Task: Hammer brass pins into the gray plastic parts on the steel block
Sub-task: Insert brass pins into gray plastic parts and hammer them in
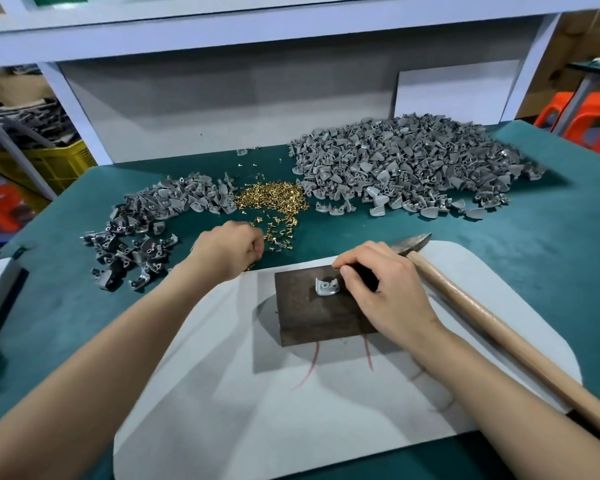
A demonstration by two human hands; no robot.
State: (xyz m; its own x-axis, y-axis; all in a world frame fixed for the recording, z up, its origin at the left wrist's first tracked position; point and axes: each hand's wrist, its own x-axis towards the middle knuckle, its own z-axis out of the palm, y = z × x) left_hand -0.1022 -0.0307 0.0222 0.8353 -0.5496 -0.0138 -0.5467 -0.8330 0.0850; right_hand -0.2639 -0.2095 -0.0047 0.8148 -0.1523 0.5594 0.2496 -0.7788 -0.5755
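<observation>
Steel block (pixel 312 313) lies on a white sheet (pixel 222 393), with one gray part (pixel 327 288) on its top near the far edge. Right hand (pixel 385 292) rests on the block's right side, thumb and forefinger tips drawn together just beyond the part; whether a pin is between them cannot be told. Hammer (pixel 499 327) lies right of the block, its head past that hand's knuckles. Left hand (pixel 227 252), beyond the block's left corner, is curled knuckles-up over loose pins (pixel 281 233); what its fingers hold is hidden. Farther beyond the block is a pin heap (pixel 271 199), with a small parts pile (pixel 146 230) to its left and a large pile (pixel 413 168) to its right. Red lines (pixel 312 370) mark the sheet at the block's near edge. Green cloth (pixel 534 271) covers the table, and orange stools (pixel 586 123) stand far right of the block.
</observation>
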